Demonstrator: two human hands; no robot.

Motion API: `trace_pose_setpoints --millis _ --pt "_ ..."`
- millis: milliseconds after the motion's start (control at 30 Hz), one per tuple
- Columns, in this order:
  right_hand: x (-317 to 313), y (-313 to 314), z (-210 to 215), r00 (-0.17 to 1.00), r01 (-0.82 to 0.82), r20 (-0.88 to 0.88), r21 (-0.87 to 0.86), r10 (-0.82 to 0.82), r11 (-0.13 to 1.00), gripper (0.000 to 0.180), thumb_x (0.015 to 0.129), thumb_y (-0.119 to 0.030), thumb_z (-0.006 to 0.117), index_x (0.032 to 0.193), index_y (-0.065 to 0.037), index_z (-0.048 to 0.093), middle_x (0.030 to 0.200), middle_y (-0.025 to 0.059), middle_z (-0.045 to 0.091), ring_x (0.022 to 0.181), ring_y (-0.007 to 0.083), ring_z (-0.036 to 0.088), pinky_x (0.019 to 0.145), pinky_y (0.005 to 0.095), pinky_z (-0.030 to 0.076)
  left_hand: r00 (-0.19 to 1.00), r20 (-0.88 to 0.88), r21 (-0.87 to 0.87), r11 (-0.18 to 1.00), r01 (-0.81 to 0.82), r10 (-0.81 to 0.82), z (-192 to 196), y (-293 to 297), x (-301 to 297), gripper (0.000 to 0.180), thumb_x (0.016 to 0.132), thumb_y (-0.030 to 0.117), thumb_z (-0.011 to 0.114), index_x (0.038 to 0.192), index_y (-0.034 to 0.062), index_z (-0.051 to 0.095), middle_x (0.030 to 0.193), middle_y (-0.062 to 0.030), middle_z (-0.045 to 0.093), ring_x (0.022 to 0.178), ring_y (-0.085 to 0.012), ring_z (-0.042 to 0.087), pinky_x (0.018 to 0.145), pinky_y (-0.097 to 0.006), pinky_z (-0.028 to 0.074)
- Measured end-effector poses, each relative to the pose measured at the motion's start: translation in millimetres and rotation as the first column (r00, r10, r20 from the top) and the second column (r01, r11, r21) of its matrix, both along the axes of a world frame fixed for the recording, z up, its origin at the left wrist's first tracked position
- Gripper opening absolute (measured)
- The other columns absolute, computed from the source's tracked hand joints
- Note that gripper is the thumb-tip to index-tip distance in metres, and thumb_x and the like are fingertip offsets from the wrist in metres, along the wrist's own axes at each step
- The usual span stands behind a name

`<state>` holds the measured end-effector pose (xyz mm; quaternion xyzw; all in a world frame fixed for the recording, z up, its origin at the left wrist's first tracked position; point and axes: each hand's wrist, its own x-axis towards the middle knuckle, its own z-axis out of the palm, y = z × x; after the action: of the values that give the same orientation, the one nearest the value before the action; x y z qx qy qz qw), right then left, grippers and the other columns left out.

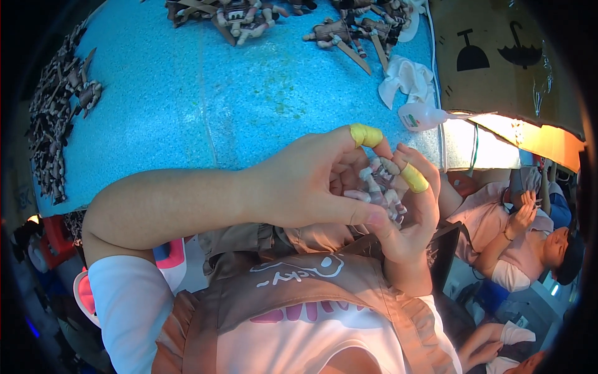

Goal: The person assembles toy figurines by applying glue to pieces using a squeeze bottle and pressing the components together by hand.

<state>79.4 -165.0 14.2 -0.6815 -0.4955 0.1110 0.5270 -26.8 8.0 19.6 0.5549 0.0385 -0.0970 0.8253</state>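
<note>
A small pale figurine (379, 187) with brown and pinkish parts is held between my two hands, in front of my apron. My left hand (314, 181) comes in from the left and curls round the figurine's near side, with yellow tape on a fingertip. On the other side my right hand (418, 215) closes round it too, also with yellow tape on a finger. Fingers hide parts of the figurine, and its finer details are too small to make out.
A blue table (249, 93) lies beyond my hands. Heaps of similar figurines (53, 118) line its left edge, and more figurines (240, 19) lie at the far side. A squeeze bottle (422, 117), a white cloth (408, 78) and a cardboard box (498, 87) are at the right. Another person (517, 230) sits at the right.
</note>
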Motion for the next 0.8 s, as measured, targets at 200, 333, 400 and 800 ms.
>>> trace_pose_setpoints --millis 200,333,400,800 --pt "2.9 0.4 2.8 1.0 0.008 0.015 -0.019 -0.008 1.0 0.063 0.067 -0.027 0.077 0.114 0.007 0.053 0.116 0.0201 0.047 0.112 0.0337 0.046 0.093 0.0437 0.039 1.0 0.026 0.007 1.0 -0.016 0.016 1.2 -0.2 -0.2 0.064 0.073 0.004 0.074 0.125 0.0058 0.036 0.107 -0.007 0.052 0.098 -0.0119 0.053 0.083 -0.027 0.045" --pt "-12.9 10.7 5.6 0.891 0.073 -0.453 0.18 0.017 0.981 0.07 0.069 -0.012 0.077 0.125 0.007 0.041 0.121 0.0181 0.045 0.113 0.0285 0.046 0.094 0.0404 0.039 0.986 0.164 0.06 0.997 -0.049 0.039 -3.0 0.2 1.2 0.062 0.076 0.002 0.07 0.126 0.0059 0.034 0.117 -0.0109 0.049 0.108 -0.0168 0.051 0.088 -0.03 0.044" --pt "-14.4 8.6 7.8 0.838 0.109 -0.543 0.255 0.048 0.961 0.074 0.07 -0.005 0.075 0.129 0.007 0.033 0.121 0.0166 0.044 0.112 0.0251 0.046 0.094 0.0372 0.039 0.979 0.199 0.085 0.994 -0.064 0.045 -6.1 1.6 1.9 0.061 0.077 0.001 0.068 0.127 0.0058 0.033 0.12 -0.0123 0.047 0.111 -0.0184 0.049 0.089 -0.032 0.044" --pt "0.3 17.3 6.6 0.925 0.02 0.374 0.145 -0.073 0.989 0.047 0.055 0.003 0.071 0.101 0.001 0.061 0.096 0.0127 0.059 0.08 0.0266 0.06 0.067 0.0337 0.05 0.969 0.211 -0.268 0.961 -0.067 0.126 -5.3 0.7 7.4 0.085 0.082 0.002 0.054 0.142 0.0141 -0.004 0.125 -0.0179 0.043 0.112 -0.0224 0.046 0.096 -0.036 0.038"
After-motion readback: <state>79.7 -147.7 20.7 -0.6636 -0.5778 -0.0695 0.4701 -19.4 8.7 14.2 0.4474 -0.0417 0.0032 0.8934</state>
